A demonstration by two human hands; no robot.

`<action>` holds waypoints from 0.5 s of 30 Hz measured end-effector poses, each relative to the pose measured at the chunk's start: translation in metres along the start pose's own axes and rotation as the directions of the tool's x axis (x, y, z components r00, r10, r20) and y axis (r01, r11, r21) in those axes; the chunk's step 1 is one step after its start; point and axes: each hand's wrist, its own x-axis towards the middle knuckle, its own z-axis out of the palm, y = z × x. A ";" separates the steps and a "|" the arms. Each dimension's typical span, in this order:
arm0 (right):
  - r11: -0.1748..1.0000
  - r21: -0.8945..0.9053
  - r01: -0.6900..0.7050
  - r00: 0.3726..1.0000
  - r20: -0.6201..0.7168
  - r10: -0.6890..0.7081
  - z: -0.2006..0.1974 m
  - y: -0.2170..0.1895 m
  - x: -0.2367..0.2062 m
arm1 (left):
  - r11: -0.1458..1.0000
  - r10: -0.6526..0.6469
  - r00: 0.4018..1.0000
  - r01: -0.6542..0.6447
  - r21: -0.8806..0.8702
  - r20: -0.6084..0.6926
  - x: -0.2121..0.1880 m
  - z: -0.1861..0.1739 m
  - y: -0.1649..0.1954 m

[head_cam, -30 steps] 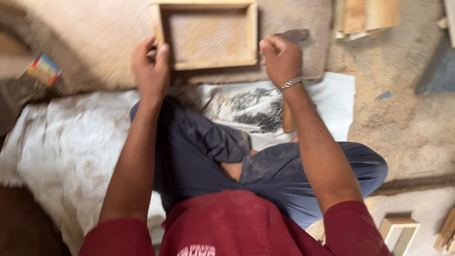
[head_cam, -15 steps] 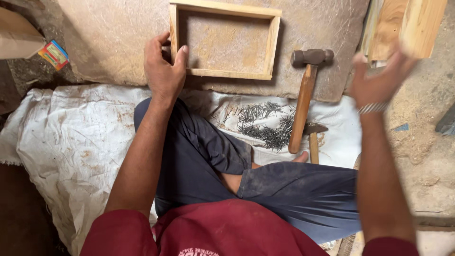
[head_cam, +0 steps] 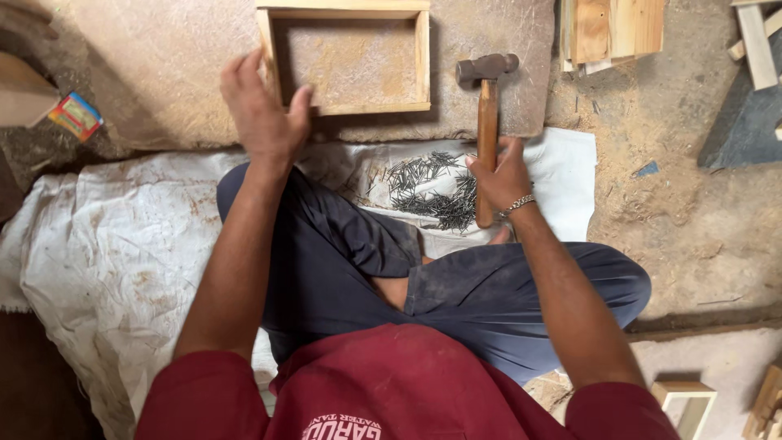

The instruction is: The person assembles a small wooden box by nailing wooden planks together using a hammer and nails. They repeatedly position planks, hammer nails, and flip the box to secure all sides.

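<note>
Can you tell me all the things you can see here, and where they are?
wooden frame: one, pale wood, on the stone slab at top centre
hammer: one, wooden handle, dark head, right of the frame
nails: a heap, dark grey, on the white sack
white sack: one, stained, spread on the floor
wood pieces: several, pale, top right
small packet: one, colourful, far left
left hand: touching the frame's left corner
right hand: gripping the hammer handle

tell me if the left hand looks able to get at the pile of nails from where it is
Probably yes. The left hand rests at the wooden frame and holds nothing; the pile of nails lies uncovered on the white sheet, with only the raised knee between.
</note>
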 end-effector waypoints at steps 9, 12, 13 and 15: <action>0.532 0.782 -0.323 0.936 0.346 0.060 0.005 -0.043 -0.017 | 0.888 0.192 0.598 -0.443 0.122 0.778 0.079 0.003 0.066; 0.570 0.770 -0.286 0.952 0.298 0.075 0.013 -0.063 -0.032 | 0.719 0.458 0.677 -0.663 0.208 0.576 0.096 -0.003 0.068; 0.682 0.693 -0.233 0.968 0.234 0.093 0.015 -0.070 -0.037 | 0.798 0.307 0.667 -0.569 0.198 0.678 0.101 -0.006 0.065; 0.865 0.481 -0.143 0.989 0.092 0.112 0.016 -0.082 -0.050 | 0.911 0.015 0.540 -0.355 0.211 0.842 0.114 -0.007 0.056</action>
